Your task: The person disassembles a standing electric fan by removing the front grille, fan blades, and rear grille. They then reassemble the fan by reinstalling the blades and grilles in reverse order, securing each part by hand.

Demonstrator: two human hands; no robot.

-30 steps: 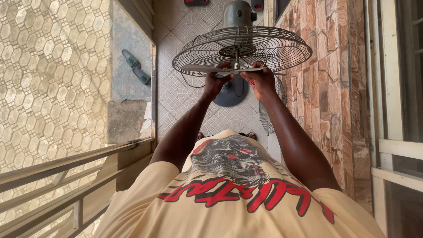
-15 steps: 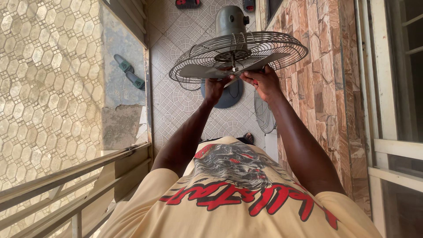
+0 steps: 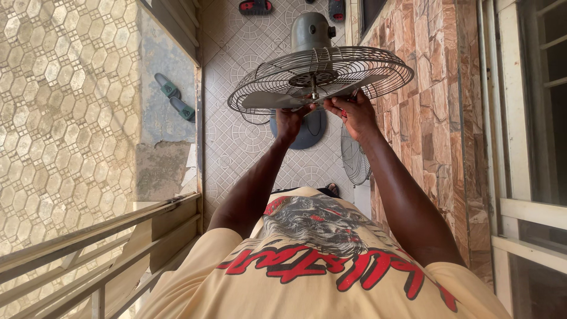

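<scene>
Cream shirt nearest, both arms stretched ahead. Left hand closed on fan grille near rim; right hand pinching rim beside it. Since second ago grille sits higher, nearer, hands in same places: fan work ongoing. Beyond: spare grille against brick wall, fan base, tiled floor, green sandals.

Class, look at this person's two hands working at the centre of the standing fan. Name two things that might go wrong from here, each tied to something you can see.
1. Both the left hand and right hand are at the hub beside the bare blades, with no front grille fitted; fingers might get nicked or pinched.
2. The detached grille leans against the brick wall near the person's feet; it may get kicked or tip over.
</scene>
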